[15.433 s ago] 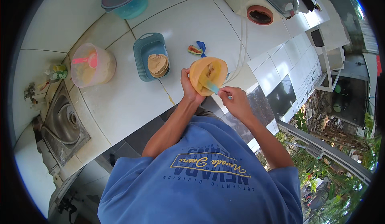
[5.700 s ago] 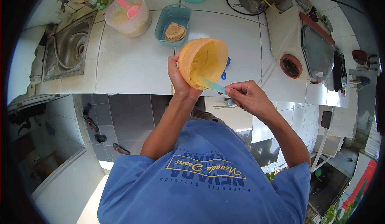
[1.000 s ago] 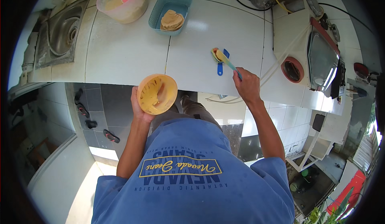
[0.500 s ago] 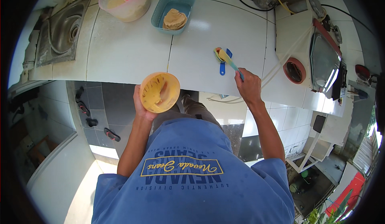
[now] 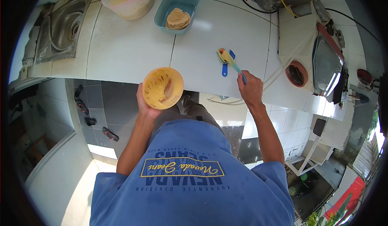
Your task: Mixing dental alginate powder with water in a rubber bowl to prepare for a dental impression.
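My left hand (image 5: 148, 105) is closed around the near left side of an orange bowl (image 5: 176, 93), held just off the counter's front edge. The bowl tilts so its inside shows, streaked with thick yellow paste (image 5: 155, 89). In my right hand (image 5: 251, 89), fingers wrapped round the handle, is a spatula-like tool (image 5: 237, 67) with a teal handle and a yellow, paste-coloured head. Its head reaches over a small round item on the counter, whose kind I cannot make out. Beside that lies a small blue piece (image 5: 224, 70).
A teal basket (image 5: 157, 17) holding a beige dough lump (image 5: 178, 19) stands on the white tiled counter (image 5: 125, 52). Left of it is a translucent pink tub (image 5: 139, 11) with a pink scoop. A metal sink (image 5: 60, 31) lies far left. A boxy appliance (image 5: 297, 40) and roll of tape-like brown ring (image 5: 296, 74) are right.
The bowl in my left hand has tipped slightly, and more of the yellow paste shows inside. My right hand and its tool stay nearly in place. The whole view has shifted a little.
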A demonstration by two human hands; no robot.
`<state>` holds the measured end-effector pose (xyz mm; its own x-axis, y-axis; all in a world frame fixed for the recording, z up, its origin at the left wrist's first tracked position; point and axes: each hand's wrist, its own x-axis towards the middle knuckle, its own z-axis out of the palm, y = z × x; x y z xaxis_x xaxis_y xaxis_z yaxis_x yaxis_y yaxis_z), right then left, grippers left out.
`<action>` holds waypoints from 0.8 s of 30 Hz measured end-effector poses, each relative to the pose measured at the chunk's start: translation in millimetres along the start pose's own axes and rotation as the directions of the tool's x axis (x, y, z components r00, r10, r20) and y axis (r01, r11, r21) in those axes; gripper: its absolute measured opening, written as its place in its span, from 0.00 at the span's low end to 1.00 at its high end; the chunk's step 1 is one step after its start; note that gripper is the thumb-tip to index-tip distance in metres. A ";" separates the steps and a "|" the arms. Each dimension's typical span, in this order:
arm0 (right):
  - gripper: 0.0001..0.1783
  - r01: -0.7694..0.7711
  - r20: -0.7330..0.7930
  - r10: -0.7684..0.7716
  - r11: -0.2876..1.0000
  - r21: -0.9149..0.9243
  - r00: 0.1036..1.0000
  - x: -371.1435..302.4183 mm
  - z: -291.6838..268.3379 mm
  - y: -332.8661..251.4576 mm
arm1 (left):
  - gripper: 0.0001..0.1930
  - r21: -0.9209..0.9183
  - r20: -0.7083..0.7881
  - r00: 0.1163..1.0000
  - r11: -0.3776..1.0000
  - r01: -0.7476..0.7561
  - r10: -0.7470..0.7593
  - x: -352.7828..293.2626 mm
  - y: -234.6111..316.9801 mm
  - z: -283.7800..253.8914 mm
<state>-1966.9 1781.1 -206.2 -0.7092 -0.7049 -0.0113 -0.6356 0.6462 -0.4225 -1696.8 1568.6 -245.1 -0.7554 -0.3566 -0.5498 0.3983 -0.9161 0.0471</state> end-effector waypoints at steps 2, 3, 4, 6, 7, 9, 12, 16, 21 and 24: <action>0.08 -0.016 -0.005 0.016 1.000 -0.002 1.000 0.4 -1.6 -0.5 | 0.24 -0.009 -0.003 1.000 1.000 -0.001 0.001 0.2 -1.3 2.1; 0.08 -0.055 0.009 0.054 0.998 0.022 0.998 0.4 -2.1 -0.3 | 0.24 -0.020 -0.006 1.000 1.000 0.001 -0.001 0.3 -1.3 3.0; 0.09 -0.093 0.023 0.092 0.995 0.045 0.996 0.9 -3.1 -0.5 | 0.24 -0.019 -0.003 1.000 1.000 0.002 -0.002 0.9 -1.2 2.6; 0.09 -0.167 0.048 0.162 0.974 0.154 0.986 -1.0 -8.4 -4.1 | 0.24 -0.033 0.038 0.999 0.999 0.000 0.002 3.2 -1.1 0.8; 0.10 -0.235 0.085 0.220 0.937 0.259 0.972 -1.8 -12.8 -6.6 | 0.24 -0.036 0.041 0.999 0.999 0.000 0.002 5.3 -2.4 3.8; 0.12 -0.290 0.195 0.230 0.879 0.379 0.953 -6.4 -32.4 -25.3 | 0.26 -0.040 -0.014 1.000 0.999 0.013 -0.013 12.6 -8.3 11.3; 0.14 -0.366 0.393 0.151 0.746 0.557 0.907 -12.5 -53.1 -68.8 | 0.24 -0.113 0.147 0.986 0.988 0.101 -0.084 23.6 -17.2 16.5; 0.18 -0.244 0.512 -0.019 0.864 0.441 0.859 -4.0 -54.7 -128.3 | 0.26 -0.134 0.203 0.970 0.977 0.166 -0.137 32.7 -34.2 28.5; 0.19 -0.359 0.104 0.354 0.805 0.472 0.930 6.6 -47.4 -86.6 | 0.28 -0.197 0.126 0.978 0.962 0.189 -0.167 46.0 -35.2 33.4; 0.19 -0.437 0.052 0.445 0.840 0.323 0.894 3.1 19.0 -29.4 | 0.28 -0.180 0.105 0.985 0.971 0.156 -0.138 55.8 -25.5 40.4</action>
<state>-1944.7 1754.4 -211.1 -0.9010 -0.3579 -0.2452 -0.1252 0.7557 -0.6429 -1770.1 1564.6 -243.3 -0.8535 -0.2436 -0.4606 0.3628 -0.9123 -0.1899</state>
